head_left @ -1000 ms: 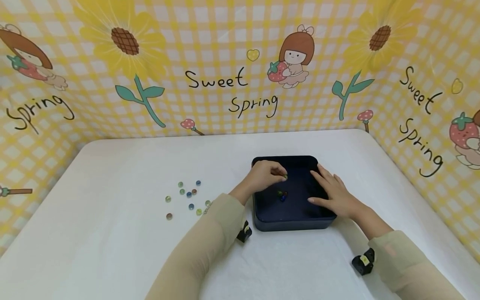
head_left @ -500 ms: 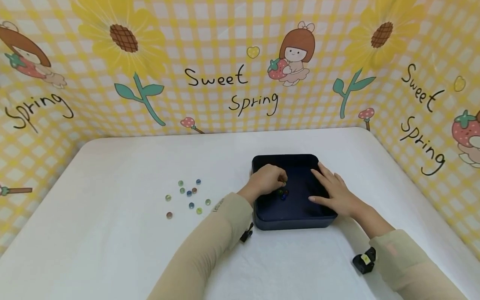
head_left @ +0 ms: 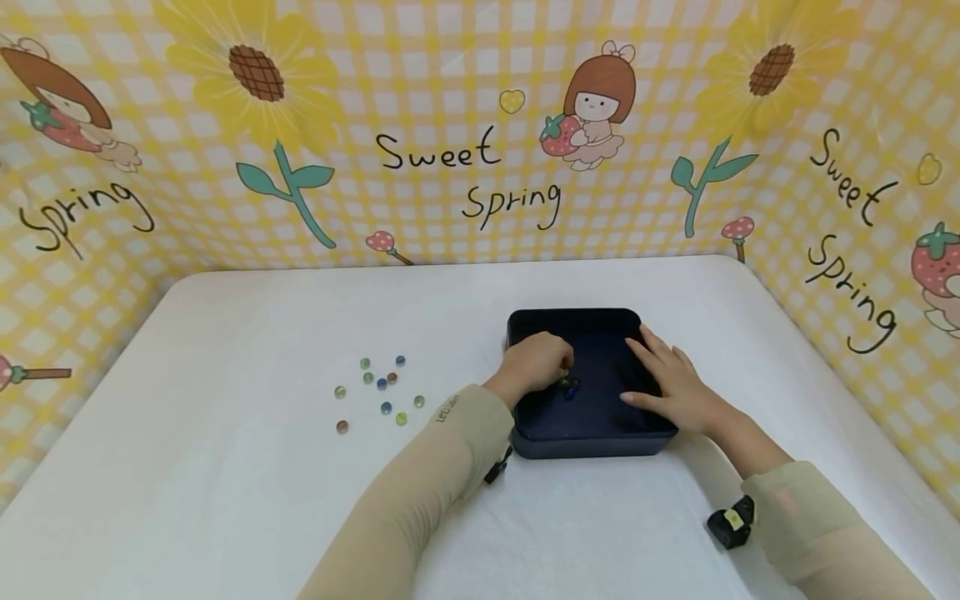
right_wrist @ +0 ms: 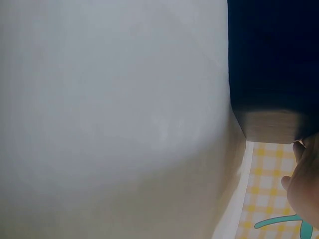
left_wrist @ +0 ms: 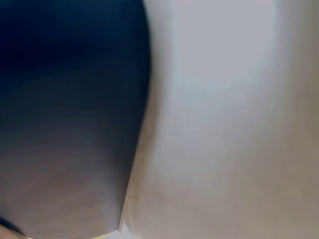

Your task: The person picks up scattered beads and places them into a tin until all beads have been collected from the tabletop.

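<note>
In the head view a dark blue rectangular box (head_left: pixel 600 448) stands on the white table. My left hand (head_left: pixel 535 363) reaches over its left wall, fingers curled down and pinching a small greenish glass marble, mostly hidden at the fingertips. Right by those fingertips, a small cluster of marbles (head_left: pixel 571 392), blue, green and reddish, lies on the box floor. My right hand (head_left: pixel 678 390) rests on the box's right wall with its fingers spread and straight. The right wrist view catches part of the right hand (right_wrist: pixel 305 184) beside the box; the left wrist view shows mainly the box wall (left_wrist: pixel 75 124).
Several loose glass marbles (head_left: pixel 386 407), green, blue and brownish, lie scattered on the white table (head_left: pixel 225 467) left of the box. A yellow checked cloth (head_left: pixel 442 83) with printed flowers hangs behind and at the sides. Small black cameras (head_left: pixel 730 523) sit at the wrists.
My left hand has gone lower into the box, bringing its marble down to the cluster. My right hand has stayed on the right wall. The head view has shifted slightly.
</note>
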`<state>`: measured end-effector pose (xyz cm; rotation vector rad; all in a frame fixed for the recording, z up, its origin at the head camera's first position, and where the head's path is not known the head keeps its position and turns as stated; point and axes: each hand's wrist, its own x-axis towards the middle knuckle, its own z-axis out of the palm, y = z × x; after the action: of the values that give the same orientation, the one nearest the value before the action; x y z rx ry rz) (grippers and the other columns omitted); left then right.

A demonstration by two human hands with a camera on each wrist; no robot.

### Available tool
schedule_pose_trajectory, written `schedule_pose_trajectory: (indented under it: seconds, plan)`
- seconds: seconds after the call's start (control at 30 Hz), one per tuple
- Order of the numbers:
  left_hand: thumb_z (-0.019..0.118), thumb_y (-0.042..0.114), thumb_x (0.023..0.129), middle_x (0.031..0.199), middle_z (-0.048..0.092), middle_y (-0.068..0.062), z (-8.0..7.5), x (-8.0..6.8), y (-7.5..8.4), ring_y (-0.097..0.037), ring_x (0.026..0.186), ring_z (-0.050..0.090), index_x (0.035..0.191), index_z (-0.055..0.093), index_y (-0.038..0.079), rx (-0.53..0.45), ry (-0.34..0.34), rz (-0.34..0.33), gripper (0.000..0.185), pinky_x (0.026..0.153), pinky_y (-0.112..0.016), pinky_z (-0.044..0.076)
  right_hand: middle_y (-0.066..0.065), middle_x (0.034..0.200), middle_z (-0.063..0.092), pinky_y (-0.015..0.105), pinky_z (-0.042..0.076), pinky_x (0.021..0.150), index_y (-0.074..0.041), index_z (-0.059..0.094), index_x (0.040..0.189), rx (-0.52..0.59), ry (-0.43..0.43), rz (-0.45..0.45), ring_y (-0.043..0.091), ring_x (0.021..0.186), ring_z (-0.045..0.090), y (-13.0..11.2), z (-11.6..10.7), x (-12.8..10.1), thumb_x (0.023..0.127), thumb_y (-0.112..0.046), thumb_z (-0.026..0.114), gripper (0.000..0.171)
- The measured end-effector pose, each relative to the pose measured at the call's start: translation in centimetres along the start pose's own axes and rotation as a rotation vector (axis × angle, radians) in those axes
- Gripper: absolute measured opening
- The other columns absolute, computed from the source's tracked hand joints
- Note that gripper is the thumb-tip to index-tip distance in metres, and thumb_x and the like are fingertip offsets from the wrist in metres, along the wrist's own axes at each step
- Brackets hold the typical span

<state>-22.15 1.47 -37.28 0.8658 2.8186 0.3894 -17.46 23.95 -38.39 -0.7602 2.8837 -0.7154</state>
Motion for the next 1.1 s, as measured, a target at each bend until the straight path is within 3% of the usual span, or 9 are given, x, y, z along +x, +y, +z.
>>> schedule_pose_trajectory:
  seconds: [0.3,0.53,0.63,0.93,1.1]
  plan:
    - [0.054,0.012,0.085,0.100,0.060,0.002,-0.2,-0.1,-0.1,-0.010,0.086,0.055,0.101,0.064,0.015,-0.055,0.046,0.041,0.019,0.070,-0.020,0.045,0.017,0.142,-0.003,0.052,-0.001,0.098,-0.003,0.013,0.138,-0.004,0.004,-0.001,0.034,0.127,0.003,0.0,0.0,0.0,0.083,-0.041,0.053,0.077]
    - [0.058,0.016,0.083,0.098,0.061,0.001,-0.7,-0.3,-0.9,-0.007,0.087,0.056,0.104,0.062,0.011,-0.403,0.163,0.061,0.022,0.070,-0.014,0.043,0.017,0.142,-0.003,0.052,-0.002,0.098,-0.003,0.013,0.138,-0.006,-0.001,0.002,0.035,0.127,0.002,-0.2,-0.1,0.2,0.084,-0.041,0.052,0.077]
    - [0.058,0.018,0.083,0.098,0.061,0.001,-1.0,-0.4,-1.1,-0.007,0.087,0.056,0.105,0.062,0.011,-0.485,0.194,0.057,0.023,0.069,-0.014,0.044,0.018,0.142,-0.003,0.053,-0.001,0.098,-0.003,0.013,0.138,-0.012,-0.001,0.001,0.035,0.127,0.002,-0.2,-0.1,0.2,0.084,-0.041,0.052,0.077]
    - [0.058,0.021,0.083,0.098,0.061,0.002,-2.0,-2.0,-0.9,-0.008,0.090,0.056,0.104,0.062,0.012,-0.560,0.231,0.071,0.023,0.074,-0.015,0.044,0.018,0.142,-0.003,0.053,-0.001,0.098,-0.002,0.013,0.138,-0.008,-0.003,0.004,0.035,0.127,0.003,-0.2,-0.1,0.1,0.084,-0.041,0.052,0.077]
    - [0.059,0.021,0.082,0.097,0.062,0.002,-2.7,-3.3,-0.5,-0.006,0.088,0.056,0.104,0.062,0.010,-0.604,0.257,0.111,0.024,0.075,-0.014,0.043,0.019,0.141,-0.003,0.053,-0.001,0.098,-0.002,0.013,0.137,-0.003,-0.001,0.004,0.036,0.127,0.003,-0.2,-0.1,0.1,0.084,-0.040,0.053,0.077]
